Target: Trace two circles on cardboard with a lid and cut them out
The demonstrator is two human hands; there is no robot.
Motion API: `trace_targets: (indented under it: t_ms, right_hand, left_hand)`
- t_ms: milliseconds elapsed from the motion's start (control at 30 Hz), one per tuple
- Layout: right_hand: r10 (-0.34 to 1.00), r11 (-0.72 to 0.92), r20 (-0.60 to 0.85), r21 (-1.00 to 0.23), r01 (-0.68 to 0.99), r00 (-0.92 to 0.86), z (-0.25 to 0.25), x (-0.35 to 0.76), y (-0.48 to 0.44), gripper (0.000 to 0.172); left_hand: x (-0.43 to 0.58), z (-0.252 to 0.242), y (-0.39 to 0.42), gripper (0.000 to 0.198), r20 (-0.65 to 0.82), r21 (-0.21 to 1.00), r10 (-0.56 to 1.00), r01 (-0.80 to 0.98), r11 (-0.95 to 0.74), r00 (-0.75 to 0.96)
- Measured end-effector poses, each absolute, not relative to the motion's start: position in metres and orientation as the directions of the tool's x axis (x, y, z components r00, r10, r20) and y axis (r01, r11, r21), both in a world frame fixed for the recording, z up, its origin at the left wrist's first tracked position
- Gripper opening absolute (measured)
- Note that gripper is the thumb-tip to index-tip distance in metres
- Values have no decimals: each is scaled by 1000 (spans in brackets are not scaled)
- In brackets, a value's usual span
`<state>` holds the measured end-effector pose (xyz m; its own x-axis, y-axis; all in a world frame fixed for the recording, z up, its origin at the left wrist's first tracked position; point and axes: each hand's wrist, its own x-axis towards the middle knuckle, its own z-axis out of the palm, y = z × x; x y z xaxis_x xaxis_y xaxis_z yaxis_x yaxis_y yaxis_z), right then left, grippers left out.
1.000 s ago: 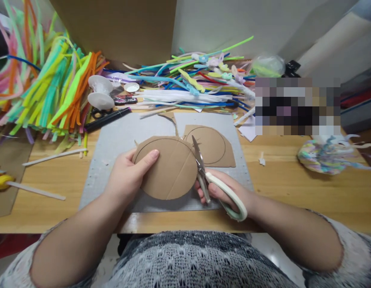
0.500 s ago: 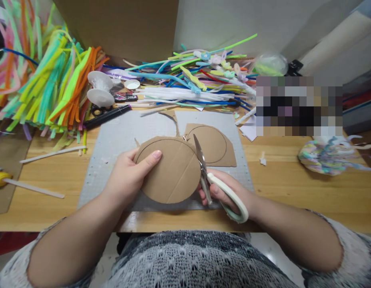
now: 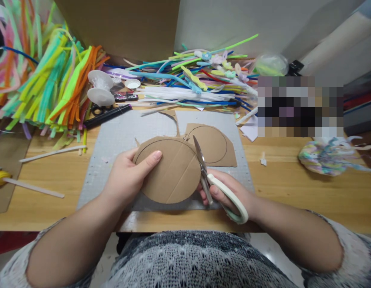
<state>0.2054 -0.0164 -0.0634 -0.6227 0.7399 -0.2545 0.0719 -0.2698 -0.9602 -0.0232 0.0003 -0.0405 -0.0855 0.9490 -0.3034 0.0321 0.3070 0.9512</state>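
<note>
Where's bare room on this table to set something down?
On the wood between the grey mat and pastel bundle, around a white scrap. The mat's far-left part, beyond the left hand, looks bare too. Behind the mat, it's crowded with fuzzy sticks.

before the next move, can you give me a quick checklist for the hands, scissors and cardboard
1. Left hand grips the front cardboard piece, thumb on top: ok.
2. Right hand holds the white-handled scissors: ok.
3. Drawn curve visible on the front cardboard piece: ok, along its upper part.
4. Left thumb apart from the upper blade: ok.
5. Lower blade position: cannot tell, cardboard hides most of it.
6. Rear cardboard piece clear of the blades: cannot tell, the upper blade overlaps it in this view.
</note>
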Motion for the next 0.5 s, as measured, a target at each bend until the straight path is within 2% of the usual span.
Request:
trace_targets:
  t_ms: [500]
  right_hand:
    - [732, -287, -305, -949, 130, -609, -60, 206, -17, 52]
  left_hand:
    - [-24, -36, 1, 34, -292, 953, 948, 51, 300, -123]
